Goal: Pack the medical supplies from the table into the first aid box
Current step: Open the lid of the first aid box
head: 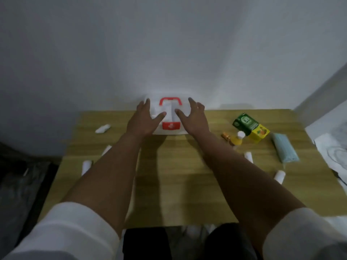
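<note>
The white first aid box [170,117] with a red handle and a red latch stands closed at the far middle of the wooden table [174,175], against the wall. My left hand [143,119] lies spread at its left side and my right hand [194,119] at its right side, fingers apart, thumbs over the lid. White bandage rolls [102,128] [86,166] lie on the left of the table. On the right are a green and yellow carton [250,126], a small yellow bottle [238,139], a small amber vial [226,136], a pack of blue masks [284,150] and white rolls [248,156] [279,176].
A plain white wall rises right behind the table. White crumpled sheeting [332,147] lies past the table's right edge. Dark clutter [20,177] sits on the floor to the left. The table's near edge is at my lap.
</note>
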Action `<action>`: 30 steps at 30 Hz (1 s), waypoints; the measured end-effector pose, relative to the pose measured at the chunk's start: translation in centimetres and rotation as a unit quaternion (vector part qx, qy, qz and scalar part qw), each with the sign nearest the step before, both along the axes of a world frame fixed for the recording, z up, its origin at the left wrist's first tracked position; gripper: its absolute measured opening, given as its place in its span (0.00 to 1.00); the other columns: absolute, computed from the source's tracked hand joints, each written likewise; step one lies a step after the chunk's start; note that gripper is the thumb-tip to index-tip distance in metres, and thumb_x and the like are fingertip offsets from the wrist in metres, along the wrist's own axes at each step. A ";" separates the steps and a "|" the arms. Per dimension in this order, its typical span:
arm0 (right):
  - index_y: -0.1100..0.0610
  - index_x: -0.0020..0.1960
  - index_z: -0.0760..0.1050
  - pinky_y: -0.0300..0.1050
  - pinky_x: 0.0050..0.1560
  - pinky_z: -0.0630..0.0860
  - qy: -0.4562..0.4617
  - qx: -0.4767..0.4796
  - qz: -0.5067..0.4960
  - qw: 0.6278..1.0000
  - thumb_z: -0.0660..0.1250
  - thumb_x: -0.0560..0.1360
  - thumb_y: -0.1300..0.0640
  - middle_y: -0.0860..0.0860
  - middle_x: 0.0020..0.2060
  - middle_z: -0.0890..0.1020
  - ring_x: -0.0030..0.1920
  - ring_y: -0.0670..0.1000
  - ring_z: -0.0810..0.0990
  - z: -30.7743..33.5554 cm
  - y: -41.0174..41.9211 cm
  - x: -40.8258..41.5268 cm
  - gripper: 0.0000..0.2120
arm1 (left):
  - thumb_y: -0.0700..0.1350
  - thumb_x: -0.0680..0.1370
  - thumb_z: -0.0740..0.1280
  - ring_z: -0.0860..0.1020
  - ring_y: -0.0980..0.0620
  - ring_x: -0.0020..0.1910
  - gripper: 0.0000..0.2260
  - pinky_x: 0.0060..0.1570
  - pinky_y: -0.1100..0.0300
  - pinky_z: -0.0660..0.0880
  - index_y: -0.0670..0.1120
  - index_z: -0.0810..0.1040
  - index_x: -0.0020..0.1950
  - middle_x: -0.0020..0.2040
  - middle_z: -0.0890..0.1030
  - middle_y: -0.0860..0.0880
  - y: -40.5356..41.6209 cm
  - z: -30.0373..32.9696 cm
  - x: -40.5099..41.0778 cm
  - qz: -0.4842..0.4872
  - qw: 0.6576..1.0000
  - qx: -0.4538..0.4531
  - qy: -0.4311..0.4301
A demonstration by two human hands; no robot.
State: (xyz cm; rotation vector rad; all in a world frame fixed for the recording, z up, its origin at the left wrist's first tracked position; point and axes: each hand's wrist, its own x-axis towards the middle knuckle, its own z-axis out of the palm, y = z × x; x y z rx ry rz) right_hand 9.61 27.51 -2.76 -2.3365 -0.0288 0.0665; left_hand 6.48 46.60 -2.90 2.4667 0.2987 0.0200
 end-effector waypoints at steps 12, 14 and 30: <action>0.57 0.81 0.61 0.54 0.74 0.65 -0.049 -0.010 0.029 0.998 0.69 0.77 0.37 0.58 0.79 0.66 0.78 0.58 0.64 0.4 -2.2 -6.3 0.41 | 0.69 0.75 0.68 0.63 0.41 0.79 0.44 0.73 0.45 0.65 0.47 0.61 0.83 0.82 0.63 0.44 -1.5 0.0 -6.9 0.004 0.997 -0.005 -0.082; 0.58 0.81 0.60 0.54 0.75 0.64 -0.045 -0.029 0.038 0.998 0.68 0.78 0.38 0.58 0.79 0.65 0.79 0.59 0.63 0.8 -2.9 -8.8 0.41 | 0.66 0.76 0.69 0.64 0.41 0.78 0.42 0.72 0.46 0.65 0.45 0.62 0.82 0.81 0.64 0.43 -2.2 0.5 -9.5 -0.009 0.997 -0.010 -0.082; 0.58 0.83 0.55 0.58 0.77 0.61 -0.051 -0.097 0.073 0.991 0.61 0.81 0.36 0.56 0.81 0.61 0.81 0.60 0.56 0.2 -6.3 -18.6 0.40 | 0.66 0.71 0.74 0.69 0.40 0.74 0.44 0.68 0.44 0.71 0.49 0.63 0.80 0.78 0.69 0.45 -5.1 -1.0 -18.5 0.029 0.992 -0.075 -0.094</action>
